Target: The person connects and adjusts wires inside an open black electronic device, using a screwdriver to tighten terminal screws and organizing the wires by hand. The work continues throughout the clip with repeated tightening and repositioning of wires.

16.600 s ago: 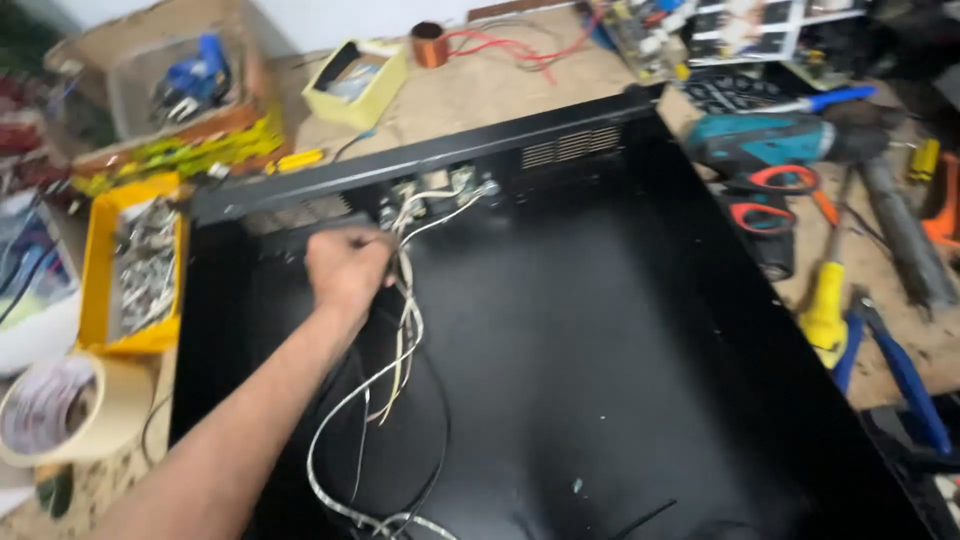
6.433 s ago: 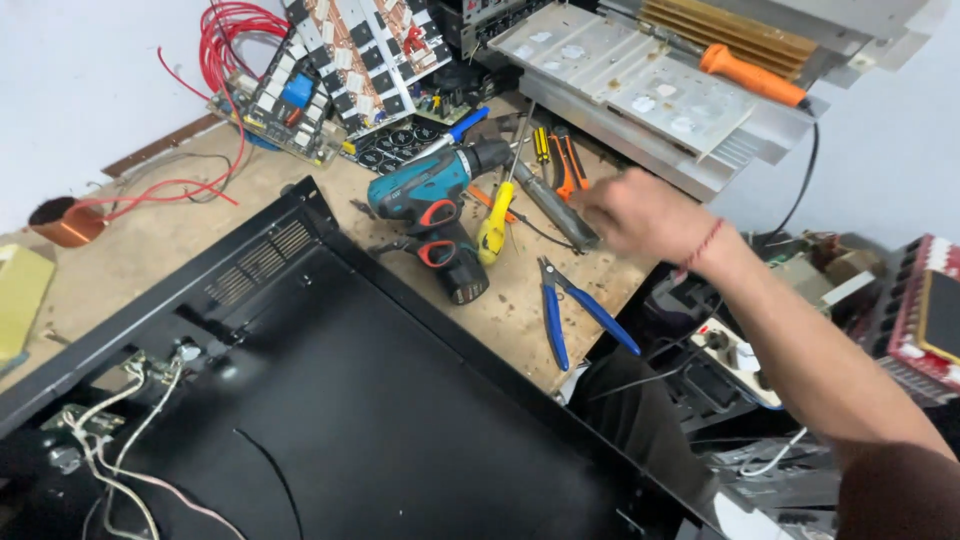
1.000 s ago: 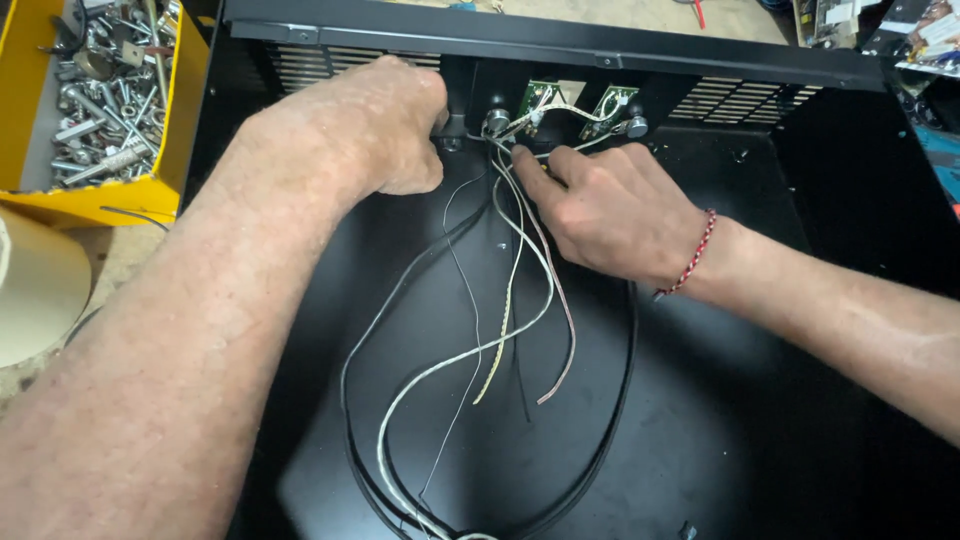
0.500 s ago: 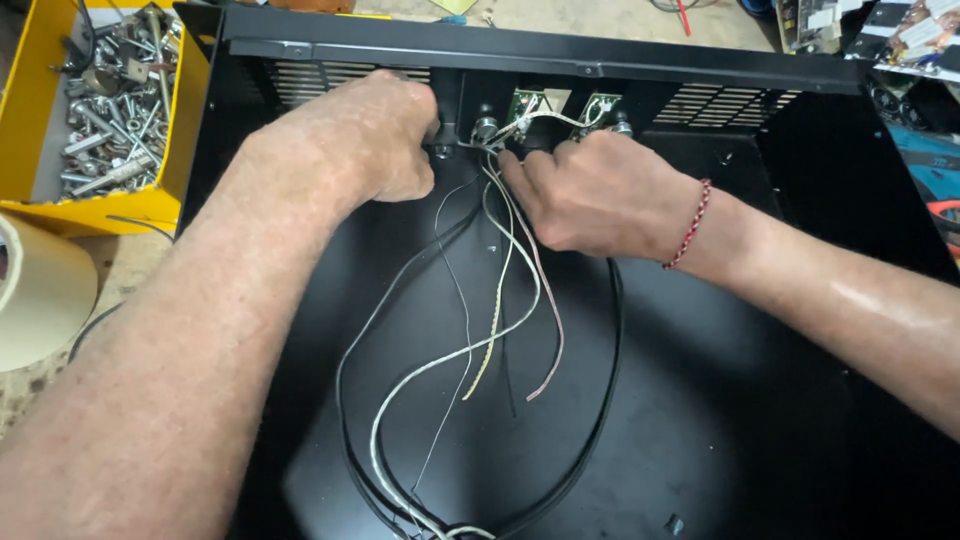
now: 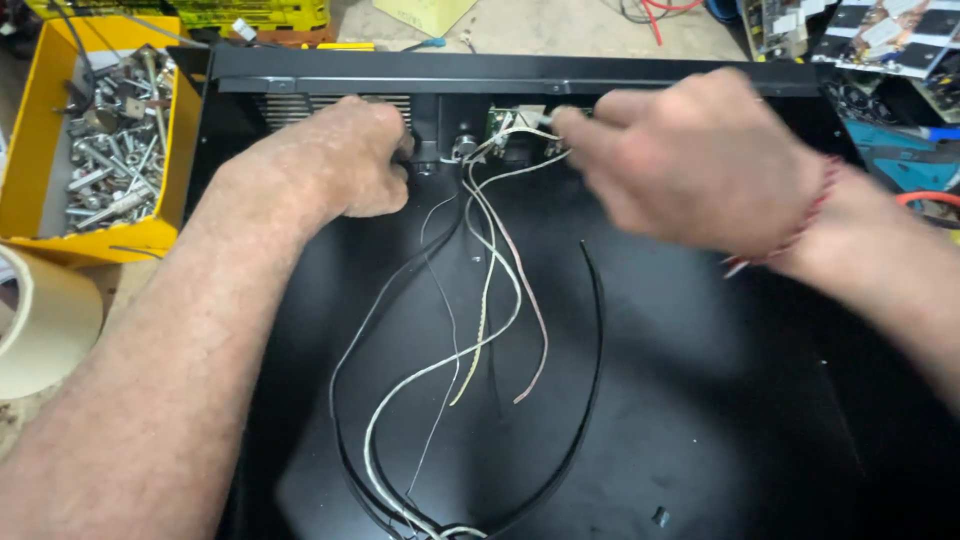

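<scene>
An open black metal chassis (image 5: 700, 400) fills the head view. Loose white, grey and black wires (image 5: 490, 300) run from its rear wall down the floor of the case. My left hand (image 5: 335, 165) is closed against the rear wall, around a round fitting (image 5: 425, 160) that its fingers mostly hide. My right hand (image 5: 690, 160), with a red thread band on the wrist, reaches in from the right. Its fingertips are at the small terminal block (image 5: 515, 122) and its white wires. The hand is blurred, so its grip is unclear.
A yellow bin (image 5: 185, 130) with several screws and bolts sits left of the chassis, with a roll of tape (image 5: 40, 320) below it. Circuit boards (image 5: 890, 30) and a teal power tool (image 5: 900, 165) lie on the wooden bench at the right.
My right hand has lifted and shifted right from the middle wires to the terminal block. My left hand stays at the rear-wall fitting. The view has moved slightly.
</scene>
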